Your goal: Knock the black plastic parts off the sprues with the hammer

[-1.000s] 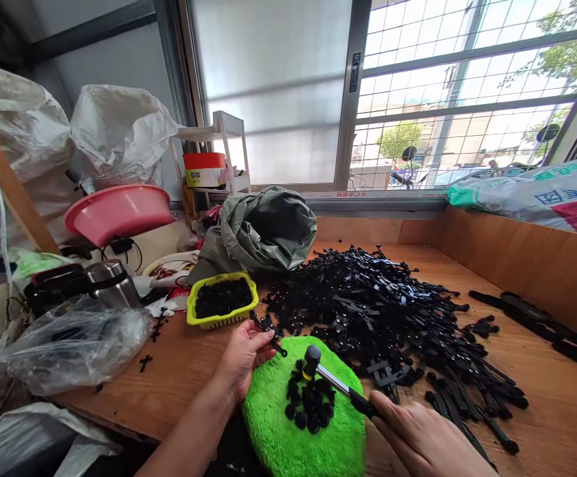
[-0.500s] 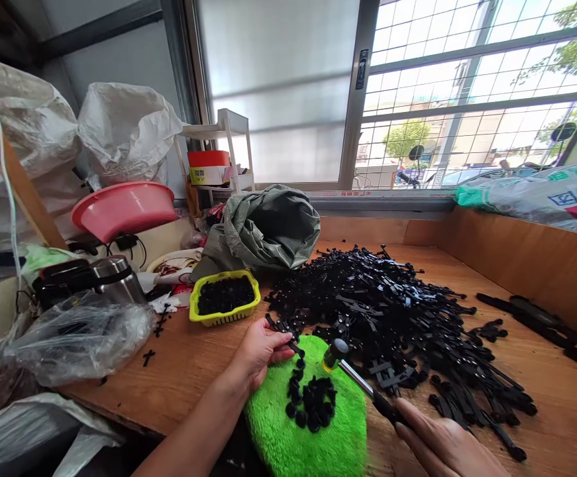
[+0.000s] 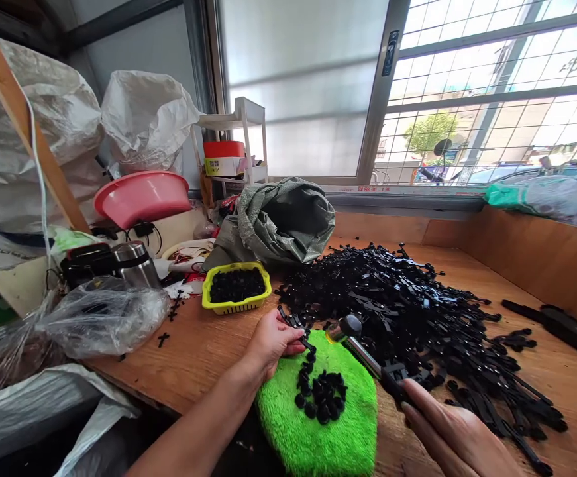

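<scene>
My left hand (image 3: 274,341) pinches a black plastic strip part (image 3: 293,320) with small round ends, over the far left edge of a fuzzy green pad (image 3: 318,442). Small round black pieces (image 3: 324,397) lie in a curved cluster on the pad, reaching up toward my left fingers. My right hand (image 3: 454,424) is wrapped round the dark grip of a mallet (image 3: 367,354) with a metal shaft. The mallet's head, black on one face and yellow on the other, hovers over the pad's far edge, apart from the part.
A big heap of black plastic parts (image 3: 392,291) covers the table's middle and right. Left of it stand a yellow basket (image 3: 209,301) of black pieces and an open grey-green sack (image 3: 248,212). Further left are a plastic bag (image 3: 109,318), a steel flask (image 3: 142,268) and a pink basin (image 3: 144,199).
The mallet's head has risen slightly off the pad. The whole view has shifted, so things appear further right; my left hand still pinches the black strip part.
</scene>
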`<state>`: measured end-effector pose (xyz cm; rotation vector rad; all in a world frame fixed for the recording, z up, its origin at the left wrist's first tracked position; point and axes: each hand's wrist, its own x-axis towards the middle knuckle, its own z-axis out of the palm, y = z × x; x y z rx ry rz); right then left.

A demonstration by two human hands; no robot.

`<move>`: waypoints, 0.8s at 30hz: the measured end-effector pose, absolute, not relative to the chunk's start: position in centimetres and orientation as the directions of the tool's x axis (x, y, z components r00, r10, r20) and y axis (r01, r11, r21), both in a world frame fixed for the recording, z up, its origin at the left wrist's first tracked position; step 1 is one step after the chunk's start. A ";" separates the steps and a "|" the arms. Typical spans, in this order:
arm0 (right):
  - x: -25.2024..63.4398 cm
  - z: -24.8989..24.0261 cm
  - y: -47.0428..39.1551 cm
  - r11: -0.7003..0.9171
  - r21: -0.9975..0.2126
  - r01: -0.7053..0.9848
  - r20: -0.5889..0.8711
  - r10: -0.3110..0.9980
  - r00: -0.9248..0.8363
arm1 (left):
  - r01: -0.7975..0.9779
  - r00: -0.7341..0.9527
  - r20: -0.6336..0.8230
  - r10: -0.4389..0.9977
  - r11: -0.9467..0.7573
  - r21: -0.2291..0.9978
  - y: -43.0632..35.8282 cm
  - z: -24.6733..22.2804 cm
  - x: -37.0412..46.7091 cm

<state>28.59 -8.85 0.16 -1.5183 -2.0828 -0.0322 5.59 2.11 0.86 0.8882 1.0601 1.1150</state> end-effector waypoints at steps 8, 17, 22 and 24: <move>26.7 2.6 -7.8 0.395 -0.171 0.903 0.397 0.866 -0.304 | -0.242 0.078 -0.178 0.981 0.192 0.951 2.0 1.0 5.8; 25.8 1.9 -7.7 0.335 -0.153 0.930 0.311 0.909 -0.277 | -0.197 0.073 -0.216 0.974 0.227 0.954 2.2 1.2 5.7; 25.5 2.1 -7.7 0.324 -0.144 0.935 0.261 0.924 -0.280 | -0.166 0.064 -0.249 0.966 0.256 0.952 2.2 1.5 5.8; 25.4 2.2 -7.7 0.315 -0.157 0.936 0.270 0.925 -0.266 | -0.160 0.058 -0.250 0.967 0.256 0.953 2.2 1.5 5.8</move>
